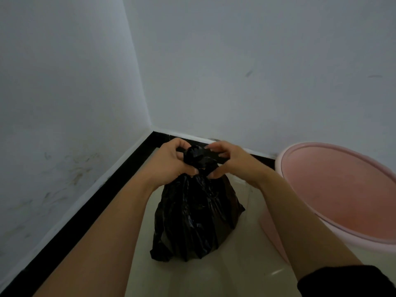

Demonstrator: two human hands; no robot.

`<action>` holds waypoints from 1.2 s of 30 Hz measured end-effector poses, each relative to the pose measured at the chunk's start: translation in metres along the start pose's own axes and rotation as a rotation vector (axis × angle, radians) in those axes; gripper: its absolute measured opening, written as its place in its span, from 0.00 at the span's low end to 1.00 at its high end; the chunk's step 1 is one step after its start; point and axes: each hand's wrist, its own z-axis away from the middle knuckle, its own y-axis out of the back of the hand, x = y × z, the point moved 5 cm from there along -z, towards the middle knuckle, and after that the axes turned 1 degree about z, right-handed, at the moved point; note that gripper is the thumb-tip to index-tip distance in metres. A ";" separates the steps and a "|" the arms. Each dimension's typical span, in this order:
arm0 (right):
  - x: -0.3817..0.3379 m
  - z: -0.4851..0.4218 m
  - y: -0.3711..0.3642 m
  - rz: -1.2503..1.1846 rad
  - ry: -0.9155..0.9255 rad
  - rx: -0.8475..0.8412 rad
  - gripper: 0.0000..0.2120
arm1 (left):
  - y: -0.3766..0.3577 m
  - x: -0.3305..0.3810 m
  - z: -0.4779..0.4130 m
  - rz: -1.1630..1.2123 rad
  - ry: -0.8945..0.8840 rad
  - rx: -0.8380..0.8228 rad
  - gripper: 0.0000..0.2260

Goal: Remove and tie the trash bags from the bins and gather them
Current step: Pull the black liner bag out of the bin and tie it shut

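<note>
I see my left hand [173, 159] and right hand [228, 160] both gripping the bunched neck of the black trash bag [192, 217], fingers curled into the twisted plastic. The bag stands on the pale floor [235, 266] near the wall corner, just beside the pink bin [280, 168].

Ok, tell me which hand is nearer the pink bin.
Right. The right hand grips the neck of the black bag on the side facing the pink bin; the left hand grips it on the far side.
</note>
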 end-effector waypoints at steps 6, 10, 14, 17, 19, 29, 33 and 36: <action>0.005 -0.011 -0.029 0.074 0.111 0.030 0.13 | 0.004 -0.004 -0.001 -0.173 -0.056 0.083 0.15; 0.000 -0.012 -0.031 0.060 0.167 0.102 0.09 | 0.010 -0.010 -0.001 -0.280 -0.118 0.283 0.12; -0.002 -0.012 -0.034 0.103 0.201 0.189 0.10 | 0.008 -0.018 -0.002 -0.393 -0.088 0.355 0.13; -0.004 -0.013 -0.035 0.228 0.211 0.243 0.12 | 0.005 -0.026 -0.002 -0.151 -0.029 0.345 0.06; -0.006 -0.013 -0.037 0.257 0.211 0.246 0.14 | 0.007 -0.030 -0.003 0.069 0.004 0.352 0.07; -0.003 -0.008 -0.029 0.124 0.037 -0.022 0.11 | 0.004 -0.036 0.000 0.707 0.159 0.098 0.09; 0.004 -0.008 -0.030 -0.020 -0.188 -0.144 0.08 | 0.002 -0.041 -0.003 0.709 0.143 0.067 0.07; 0.014 -0.007 -0.024 -0.210 -0.249 -0.098 0.15 | -0.001 -0.038 -0.002 0.751 0.122 0.039 0.09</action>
